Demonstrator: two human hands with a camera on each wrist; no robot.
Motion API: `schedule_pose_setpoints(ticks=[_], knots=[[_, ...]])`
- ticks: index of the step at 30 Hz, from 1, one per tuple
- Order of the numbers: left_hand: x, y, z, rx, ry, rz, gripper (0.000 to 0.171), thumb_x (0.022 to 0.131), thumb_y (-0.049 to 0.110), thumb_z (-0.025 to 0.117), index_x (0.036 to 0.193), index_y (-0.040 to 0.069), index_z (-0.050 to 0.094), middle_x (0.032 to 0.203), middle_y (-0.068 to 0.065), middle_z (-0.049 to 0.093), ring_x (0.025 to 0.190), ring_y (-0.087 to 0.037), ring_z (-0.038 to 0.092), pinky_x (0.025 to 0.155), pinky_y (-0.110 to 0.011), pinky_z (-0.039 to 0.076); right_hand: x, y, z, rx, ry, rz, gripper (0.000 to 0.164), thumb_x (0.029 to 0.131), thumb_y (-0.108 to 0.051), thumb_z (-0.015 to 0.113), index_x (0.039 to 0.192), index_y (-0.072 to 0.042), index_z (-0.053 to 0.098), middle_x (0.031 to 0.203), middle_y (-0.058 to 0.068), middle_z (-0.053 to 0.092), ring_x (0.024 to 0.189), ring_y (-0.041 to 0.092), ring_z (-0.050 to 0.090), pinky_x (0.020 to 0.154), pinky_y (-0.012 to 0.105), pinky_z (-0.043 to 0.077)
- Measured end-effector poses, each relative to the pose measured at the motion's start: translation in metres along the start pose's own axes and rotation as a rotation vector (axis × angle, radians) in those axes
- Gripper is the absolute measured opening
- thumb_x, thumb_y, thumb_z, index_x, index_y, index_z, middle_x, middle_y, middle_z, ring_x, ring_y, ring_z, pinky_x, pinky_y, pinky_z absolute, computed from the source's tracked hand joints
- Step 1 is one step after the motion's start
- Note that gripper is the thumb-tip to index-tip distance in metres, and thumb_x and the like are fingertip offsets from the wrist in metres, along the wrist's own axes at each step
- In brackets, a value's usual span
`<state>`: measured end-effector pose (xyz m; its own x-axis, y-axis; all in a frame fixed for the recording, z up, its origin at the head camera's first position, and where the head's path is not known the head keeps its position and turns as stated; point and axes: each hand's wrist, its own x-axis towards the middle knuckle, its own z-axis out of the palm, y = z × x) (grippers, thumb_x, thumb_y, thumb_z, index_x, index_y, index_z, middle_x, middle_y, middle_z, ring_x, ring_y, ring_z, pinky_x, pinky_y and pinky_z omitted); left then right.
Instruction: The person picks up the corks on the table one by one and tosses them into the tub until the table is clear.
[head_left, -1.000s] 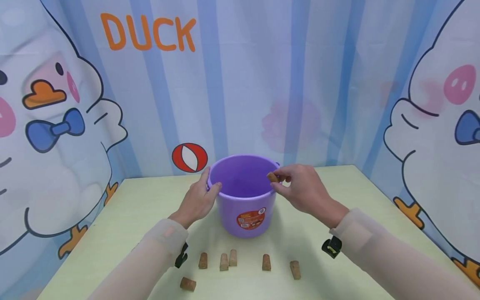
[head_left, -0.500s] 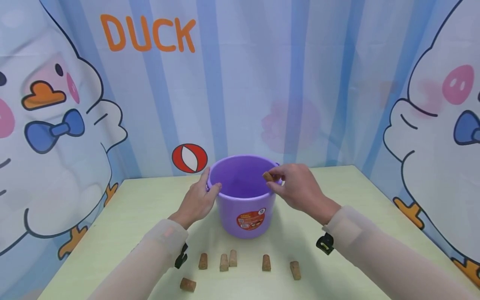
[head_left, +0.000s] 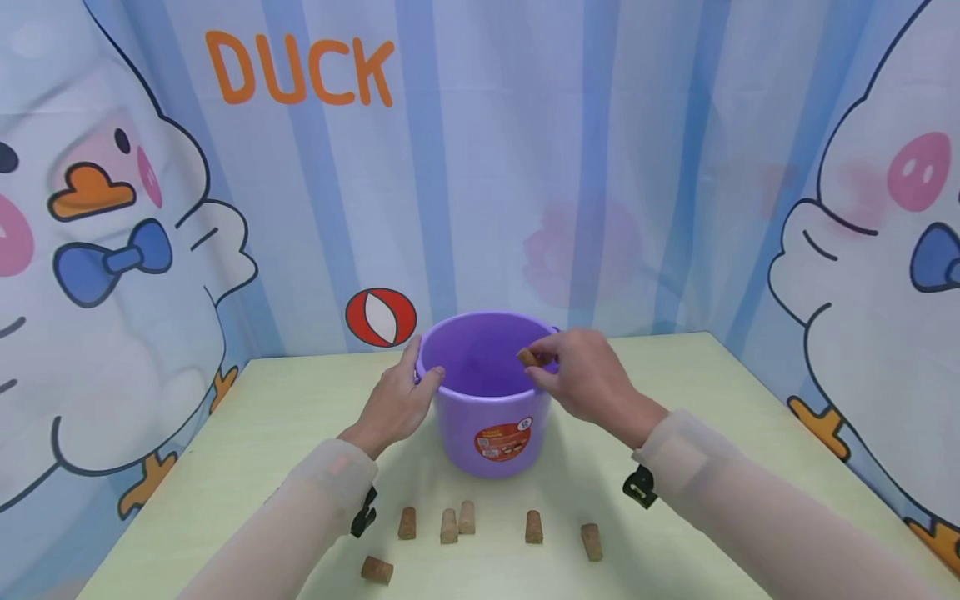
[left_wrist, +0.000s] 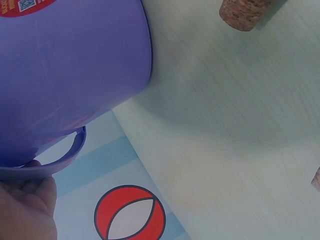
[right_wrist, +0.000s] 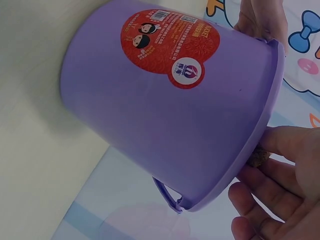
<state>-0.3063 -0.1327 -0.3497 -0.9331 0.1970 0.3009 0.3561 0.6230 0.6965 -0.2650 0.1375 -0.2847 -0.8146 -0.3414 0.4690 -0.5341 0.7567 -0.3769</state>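
A purple plastic bucket (head_left: 456,433) with a red label stands upright on the table. My left hand (head_left: 392,402) grips the left side of its rim, thumb inside the opening, near the side handle (left_wrist: 75,150). Between thumb and fingers my right hand (head_left: 592,379) pinches a cork (head_left: 527,357) over the right part of the bucket's mouth. In the right wrist view that cork (right_wrist: 258,157) is partly hidden by the rim and fingers. The bottom of the bucket's inside cannot be seen.
Several corks lie or stand on the pale table (head_left: 315,492) in front of the bucket, such as a reddish cork (head_left: 377,571) at left and a tan cork (head_left: 591,542) at right. A printed duck curtain (head_left: 487,167) hangs behind.
My right hand has moved left with the cork, from beside the right rim to further over the bucket's opening. The left hand and the bucket hold their place.
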Motion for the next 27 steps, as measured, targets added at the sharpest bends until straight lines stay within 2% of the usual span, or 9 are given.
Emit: schedule_pose_setpoints(ticks=[5,13,16,27], knots=[[0.0,0.0019,-0.0004,0.004,-0.003,-0.002,0.077,0.105,0.04,0.044,0.165,0.007,0.009,0.157,-0.018,0.044,0.14,-0.034,0.048,0.113,-0.056,0.04,0.0022,-0.0012,0.0009,-0.027,-0.02,0.008,0.015,0.093,-0.015,0.074,0.105,-0.008,0.081,0.097,0.002,0.078,0.093,0.02,0.073,0.079,0.037,0.059],[-0.0013,0.0033,-0.001,0.009,-0.007,-0.009,0.077,0.105,0.04,0.044,0.165,0.006,0.008,0.158,-0.019,0.043,0.143,-0.036,0.045,0.114,-0.056,0.038,0.0048,-0.0017,0.0032,-0.049,-0.07,0.057,0.029,0.094,-0.02,0.076,0.117,-0.002,0.077,0.101,0.007,0.078,0.091,0.02,0.071,0.076,0.034,0.059],[-0.0013,0.003,-0.001,0.011,-0.006,-0.01,0.077,0.105,0.04,0.044,0.165,0.006,0.009,0.159,-0.018,0.042,0.144,-0.036,0.044,0.115,-0.055,0.038,0.0039,-0.0019,0.0033,-0.05,-0.066,0.068,0.035,0.093,-0.019,0.076,0.121,0.001,0.074,0.104,0.01,0.077,0.092,0.021,0.071,0.077,0.034,0.059],[-0.0006,0.0021,0.0001,0.003,-0.004,-0.005,0.077,0.105,0.039,0.044,0.165,0.005,0.009,0.159,-0.019,0.042,0.144,-0.036,0.044,0.114,-0.055,0.038,-0.0012,0.0002,0.0037,-0.025,-0.021,0.039,0.032,0.094,-0.018,0.075,0.12,0.0,0.074,0.106,0.013,0.076,0.084,0.018,0.068,0.07,0.03,0.057]])
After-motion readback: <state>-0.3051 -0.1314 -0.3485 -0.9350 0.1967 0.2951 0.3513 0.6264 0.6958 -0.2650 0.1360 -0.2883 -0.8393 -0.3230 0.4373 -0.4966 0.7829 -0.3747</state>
